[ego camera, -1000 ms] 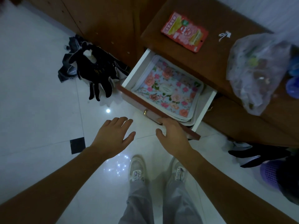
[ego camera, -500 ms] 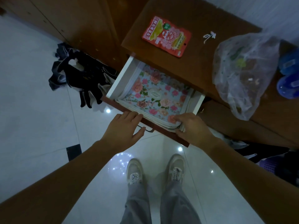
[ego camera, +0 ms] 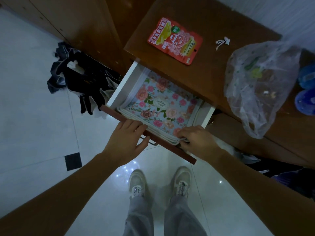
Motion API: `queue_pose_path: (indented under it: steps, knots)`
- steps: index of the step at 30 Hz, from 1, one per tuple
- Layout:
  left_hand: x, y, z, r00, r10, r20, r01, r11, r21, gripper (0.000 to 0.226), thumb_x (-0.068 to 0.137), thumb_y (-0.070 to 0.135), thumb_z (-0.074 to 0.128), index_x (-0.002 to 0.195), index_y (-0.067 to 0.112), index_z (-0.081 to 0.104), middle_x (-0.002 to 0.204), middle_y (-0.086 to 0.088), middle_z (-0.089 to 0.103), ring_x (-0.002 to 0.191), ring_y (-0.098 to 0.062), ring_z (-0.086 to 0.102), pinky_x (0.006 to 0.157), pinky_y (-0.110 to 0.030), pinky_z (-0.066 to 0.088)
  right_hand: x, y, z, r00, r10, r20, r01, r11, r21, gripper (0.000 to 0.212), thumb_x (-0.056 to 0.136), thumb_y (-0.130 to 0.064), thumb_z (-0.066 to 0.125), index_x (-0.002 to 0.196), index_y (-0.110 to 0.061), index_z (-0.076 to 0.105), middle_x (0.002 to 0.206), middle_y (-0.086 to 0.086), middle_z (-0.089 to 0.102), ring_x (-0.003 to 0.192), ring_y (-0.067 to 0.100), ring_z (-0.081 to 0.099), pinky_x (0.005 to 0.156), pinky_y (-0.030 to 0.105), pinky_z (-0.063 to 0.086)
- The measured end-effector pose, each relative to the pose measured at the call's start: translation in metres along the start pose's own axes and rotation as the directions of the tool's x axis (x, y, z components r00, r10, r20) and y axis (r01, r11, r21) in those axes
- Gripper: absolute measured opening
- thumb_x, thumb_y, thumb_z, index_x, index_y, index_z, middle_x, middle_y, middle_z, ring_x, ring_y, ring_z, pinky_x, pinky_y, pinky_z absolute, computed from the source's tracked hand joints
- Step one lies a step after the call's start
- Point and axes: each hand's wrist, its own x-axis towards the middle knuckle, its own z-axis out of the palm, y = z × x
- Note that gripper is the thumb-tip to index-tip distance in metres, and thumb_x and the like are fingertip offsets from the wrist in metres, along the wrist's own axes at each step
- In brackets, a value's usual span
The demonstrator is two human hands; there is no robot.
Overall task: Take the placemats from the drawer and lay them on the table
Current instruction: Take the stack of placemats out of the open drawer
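Placemats (ego camera: 158,103), a floral stack with white borders, lie in the open drawer (ego camera: 119,87). The oval emblem in the middle of the top one carries script too small to read. At the drawer's 9 o'clock, black gloves (ego camera: 88,92) lie on the floor (ego camera: 34,116). The left hand (ego camera: 127,142) rests on the drawer front at 7 o'clock, with its fingers fairly straight over the edge and its thumb spread beside the handle (ego camera: 152,143), holding nothing. The right hand (ego camera: 196,142), at 5 o'clock, curls its fingers round the stack's near corner and pinches the edges. On the table (ego camera: 213,68), at the drawer's 12 o'clock, lies a red pouch (ego camera: 175,40) printed with Chinese characters that I cannot make out. A clear bag (ego camera: 259,86) sits at 2 o'clock.
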Motion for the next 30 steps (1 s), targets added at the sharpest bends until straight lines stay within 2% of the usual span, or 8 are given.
queue_pose_path:
  steps: [6,12,16,20,22,25,27,30]
  knots:
    - [0.017,0.007,0.012,1.0,0.007,0.015,-0.007,1.0,-0.005,0.044,0.096,0.046,0.045,0.115,0.014,0.069,0.112,-0.004,0.069,0.104,-0.026,0.061,0.089,-0.041,0.046,-0.003,0.002,-0.001,0.989,0.014,-0.144,0.0,0.995,0.097,0.01,0.086,-0.014,0.069,0.096,-0.016,0.072,0.092,-0.001,0.073,0.078,0.02,0.067,0.076,0.031,0.05]
    - [0.041,0.013,0.021,0.995,-0.047,0.085,0.055,0.994,-0.095,0.046,0.091,0.052,0.046,0.116,0.018,0.065,0.109,-0.003,0.068,0.101,-0.026,0.06,0.086,-0.04,0.05,0.012,0.006,-0.032,0.944,0.265,-0.194,-0.183,0.915,0.358,0.006,0.094,-0.019,0.062,0.095,-0.014,0.065,0.093,-0.005,0.063,0.082,0.008,0.06,0.07,0.012,0.044]
    - [0.065,0.012,0.026,0.986,-0.066,0.155,0.082,0.992,-0.099,0.05,0.087,0.048,0.065,0.128,0.02,0.06,0.125,-0.004,0.064,0.115,-0.026,0.057,0.098,-0.042,0.046,0.024,0.012,-0.041,0.918,0.322,-0.233,-0.182,0.862,0.474,0.004,0.094,-0.018,0.062,0.095,-0.015,0.065,0.096,-0.002,0.066,0.087,0.009,0.062,0.078,0.021,0.051]
    - [0.09,0.003,0.031,0.969,-0.125,0.214,0.166,0.969,-0.181,0.035,0.086,0.035,0.072,0.118,0.021,0.067,0.108,-0.002,0.07,0.097,-0.022,0.063,0.086,-0.04,0.054,0.027,0.02,-0.034,0.908,0.306,-0.286,-0.135,0.86,0.492,0.004,0.093,-0.017,0.062,0.09,-0.019,0.064,0.089,-0.006,0.065,0.081,0.006,0.061,0.075,0.026,0.054]
    - [0.096,-0.002,0.031,0.957,-0.149,0.248,0.205,0.955,-0.215,0.027,0.087,0.035,0.072,0.111,0.022,0.072,0.1,-0.001,0.072,0.09,-0.02,0.064,0.082,-0.036,0.055,0.026,0.024,-0.03,0.924,0.28,-0.261,-0.109,0.846,0.522,0.004,0.09,-0.024,0.065,0.092,-0.021,0.063,0.09,-0.008,0.065,0.084,0.006,0.062,0.076,0.032,0.056]
    - [0.099,-0.004,0.029,0.953,-0.157,0.26,0.225,0.939,-0.259,0.022,0.088,0.035,0.073,0.105,0.021,0.075,0.093,0.0,0.072,0.083,-0.016,0.064,0.08,-0.037,0.056,0.024,0.025,-0.033,0.965,0.252,-0.067,-0.164,0.786,0.597,0.039,0.075,-0.052,0.072,0.107,-0.034,0.058,0.1,-0.017,0.064,0.095,0.001,0.062,0.079,0.025,0.054]
    - [0.101,-0.001,0.025,0.955,-0.161,0.25,0.228,0.936,-0.269,0.021,0.088,0.035,0.072,0.103,0.021,0.075,0.09,0.0,0.072,0.081,-0.015,0.063,0.079,-0.036,0.056,0.027,0.026,-0.033,0.974,0.226,0.009,-0.194,0.812,0.55,0.048,0.074,-0.048,0.077,0.116,-0.036,0.057,0.104,-0.018,0.065,0.095,-0.001,0.062,0.081,0.023,0.055]
    - [0.102,0.0,0.019,0.956,-0.199,0.216,0.255,0.928,-0.272,0.021,0.089,0.035,0.072,0.104,0.02,0.075,0.091,0.001,0.071,0.08,-0.013,0.061,0.074,-0.03,0.054,0.032,0.024,-0.032,0.967,0.241,-0.079,-0.166,0.836,0.523,0.025,0.083,-0.031,0.074,0.107,-0.029,0.066,0.1,-0.015,0.068,0.091,0.001,0.064,0.083,0.026,0.056]
